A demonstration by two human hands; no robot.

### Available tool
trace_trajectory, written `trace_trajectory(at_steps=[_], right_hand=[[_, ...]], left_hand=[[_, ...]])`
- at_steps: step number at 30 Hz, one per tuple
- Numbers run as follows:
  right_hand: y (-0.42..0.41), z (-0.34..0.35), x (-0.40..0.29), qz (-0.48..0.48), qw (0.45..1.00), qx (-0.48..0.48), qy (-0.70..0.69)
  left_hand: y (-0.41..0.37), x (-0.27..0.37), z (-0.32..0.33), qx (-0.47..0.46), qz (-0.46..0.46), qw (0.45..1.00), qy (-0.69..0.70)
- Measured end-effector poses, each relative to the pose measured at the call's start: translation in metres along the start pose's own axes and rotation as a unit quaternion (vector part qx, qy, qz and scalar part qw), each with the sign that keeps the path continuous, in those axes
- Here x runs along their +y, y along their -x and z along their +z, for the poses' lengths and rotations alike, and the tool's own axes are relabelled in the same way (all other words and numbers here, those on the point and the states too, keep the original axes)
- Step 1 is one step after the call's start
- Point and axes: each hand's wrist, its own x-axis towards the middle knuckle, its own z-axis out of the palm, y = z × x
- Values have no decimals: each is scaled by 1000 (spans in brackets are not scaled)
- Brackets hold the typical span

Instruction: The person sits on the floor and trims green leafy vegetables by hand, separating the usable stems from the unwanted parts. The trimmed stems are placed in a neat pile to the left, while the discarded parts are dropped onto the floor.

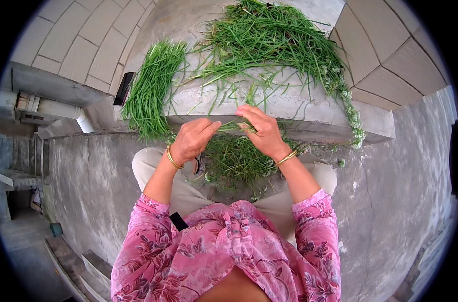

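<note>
A small bunch of garlic chives (pixel 229 126) stretches between my two hands, just in front of the ledge's edge. My left hand (pixel 196 138) pinches one end of it between thumb and fingers. The pale stem ends poke out of my right hand (pixel 262 130), which is closed around them with its index finger raised. Left of my hands lies a neat, aligned bundle of chives (pixel 153 87) on the concrete ledge (pixel 214 109). A large tangled heap of chives (pixel 270 41) covers the ledge's far right part. Loose blades lie scattered between the two.
White chive flower heads (pixel 353 120) hang over the ledge's right edge. Discarded greens (pixel 240 160) are piled on the concrete floor (pixel 100 188) between my knees. A dark phone (pixel 124 88) lies by the neat bundle. Tiled pillars (pixel 380 49) flank the ledge; a white pipe (pixel 83 120) is at left.
</note>
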Motion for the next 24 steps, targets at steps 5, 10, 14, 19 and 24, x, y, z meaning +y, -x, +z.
trace_trajectory(at_steps=[5,10,14,19,24], right_hand=[[13,1,-2,66,987,-140,43],[21,6,4,93,982,-141,79],[22,5,10,126,981,-140,49],[21,2,15,209,963,-167,-22],[19,0,9,221,961,-166,-25]], left_hand=[[4,1,-5,34,-50,996,67],[6,-3,-6,32,-153,976,152],[3,-8,-13,-49,-256,924,281],[9,-20,-21,-37,-345,833,432],[10,-27,-28,-54,-337,813,472]])
